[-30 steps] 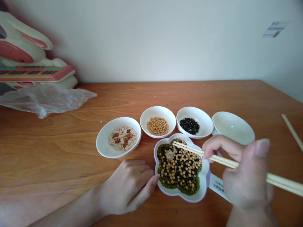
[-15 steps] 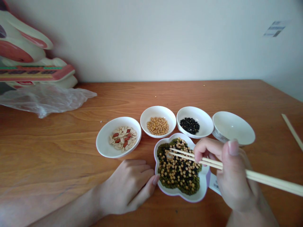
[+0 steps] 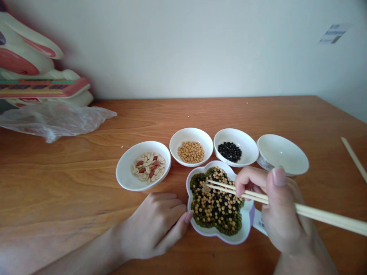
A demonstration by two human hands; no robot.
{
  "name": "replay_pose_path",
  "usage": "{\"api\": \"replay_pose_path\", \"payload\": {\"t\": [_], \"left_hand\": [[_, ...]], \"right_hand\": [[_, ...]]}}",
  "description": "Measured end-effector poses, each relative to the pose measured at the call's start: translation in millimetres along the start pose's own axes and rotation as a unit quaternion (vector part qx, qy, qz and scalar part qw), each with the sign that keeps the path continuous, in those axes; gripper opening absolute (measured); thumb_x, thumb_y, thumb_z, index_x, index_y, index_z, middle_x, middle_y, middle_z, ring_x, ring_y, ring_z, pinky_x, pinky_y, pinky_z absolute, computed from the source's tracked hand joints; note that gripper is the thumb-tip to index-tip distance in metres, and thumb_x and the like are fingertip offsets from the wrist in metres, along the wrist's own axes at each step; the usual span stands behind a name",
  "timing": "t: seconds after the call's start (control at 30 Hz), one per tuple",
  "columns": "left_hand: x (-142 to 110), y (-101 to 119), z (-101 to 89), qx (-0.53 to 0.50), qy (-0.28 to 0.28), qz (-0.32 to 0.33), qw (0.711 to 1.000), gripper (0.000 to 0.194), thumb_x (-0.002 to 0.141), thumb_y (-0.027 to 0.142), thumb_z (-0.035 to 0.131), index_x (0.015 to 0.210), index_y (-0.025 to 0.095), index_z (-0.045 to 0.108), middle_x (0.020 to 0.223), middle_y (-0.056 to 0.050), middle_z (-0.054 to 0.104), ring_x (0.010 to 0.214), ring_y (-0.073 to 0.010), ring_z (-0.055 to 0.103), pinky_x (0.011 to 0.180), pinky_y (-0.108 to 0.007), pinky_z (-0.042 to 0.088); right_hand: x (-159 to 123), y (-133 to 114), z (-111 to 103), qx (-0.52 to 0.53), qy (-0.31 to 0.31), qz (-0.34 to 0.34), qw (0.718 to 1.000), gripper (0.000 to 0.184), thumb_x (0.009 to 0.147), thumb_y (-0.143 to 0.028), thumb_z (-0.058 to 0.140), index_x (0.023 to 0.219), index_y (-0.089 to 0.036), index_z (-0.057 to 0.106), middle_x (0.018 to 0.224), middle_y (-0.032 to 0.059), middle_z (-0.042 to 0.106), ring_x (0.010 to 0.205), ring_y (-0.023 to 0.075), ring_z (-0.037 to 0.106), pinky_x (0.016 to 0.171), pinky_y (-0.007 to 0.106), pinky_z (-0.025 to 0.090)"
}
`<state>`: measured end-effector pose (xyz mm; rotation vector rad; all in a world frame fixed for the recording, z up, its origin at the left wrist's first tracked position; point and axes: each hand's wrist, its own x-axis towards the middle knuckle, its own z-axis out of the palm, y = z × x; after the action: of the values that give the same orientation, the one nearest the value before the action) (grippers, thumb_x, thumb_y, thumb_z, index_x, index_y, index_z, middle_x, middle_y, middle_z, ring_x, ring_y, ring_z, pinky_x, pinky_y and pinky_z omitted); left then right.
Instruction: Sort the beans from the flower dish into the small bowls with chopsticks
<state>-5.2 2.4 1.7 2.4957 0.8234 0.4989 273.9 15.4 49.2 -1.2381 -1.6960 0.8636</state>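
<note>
A white flower-shaped dish [image 3: 243, 231] with a lilac rim holds mixed green, black and yellow beans. Over it, my right hand [image 3: 282, 210] is closed round a pair of pale wooden chopsticks [image 3: 321, 214]. Their tips are slightly apart and reach into the beans in the upper left of the dish; I cannot make out a bean between them. My left hand [image 3: 160, 225] has curled fingers and grips the dish's left edge, thumb at the rim and some fingertips hidden. Beyond stand a bowl of peanuts [image 3: 149, 168], a bowl of yellow beans [image 3: 191, 152] and a bowl of black beans [image 3: 229, 152].
At the right of the row is a white bowl [image 3: 283, 154] with no contents visible. A pale stick [image 3: 354, 159] lies at the far right. To the left are a crumpled plastic bag [image 3: 60, 120] and a toy keyboard [image 3: 43, 89]. A white wall [image 3: 183, 49] rises behind the table.
The chopstick tips have shifted very slightly within the beans, and my right hand with them. My left hand, the dish and the bowls stay as they were.
</note>
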Motion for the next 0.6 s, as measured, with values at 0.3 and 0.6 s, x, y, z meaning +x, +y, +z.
{"api": "replay_pose_path", "payload": {"t": [0.3,0.6], "left_hand": [[0.8,0.0,1.0,0.006,0.001,0.006,1.0,0.037,0.116,0.021,0.035,0.083,0.022,0.052,0.078,-0.002,0.064,0.068,-0.0186,0.055,0.066,-0.035,0.036],[-0.8,0.2,0.7,0.006,0.001,0.004,1.0,0.037,0.116,0.02,0.035,0.083,0.021,0.053,0.077,-0.002,0.064,0.067,-0.0183,0.055,0.066,-0.035,0.038]], "right_hand": [[-2.2,-14.7,6.7,-0.017,0.058,0.035,0.998,0.078,0.112,-0.069,0.023,0.065,-0.021,0.062,0.06,0.0019,0.059,0.056,0.0149,0.051,0.058,0.032,0.038],[-5.4,4.2,-10.4,-0.02,0.115,-0.069,0.991,0.085,0.109,-0.073,0.016,0.067,-0.026,0.072,0.066,0.0088,0.069,0.063,0.0246,0.067,0.05,0.036,0.041]]}}
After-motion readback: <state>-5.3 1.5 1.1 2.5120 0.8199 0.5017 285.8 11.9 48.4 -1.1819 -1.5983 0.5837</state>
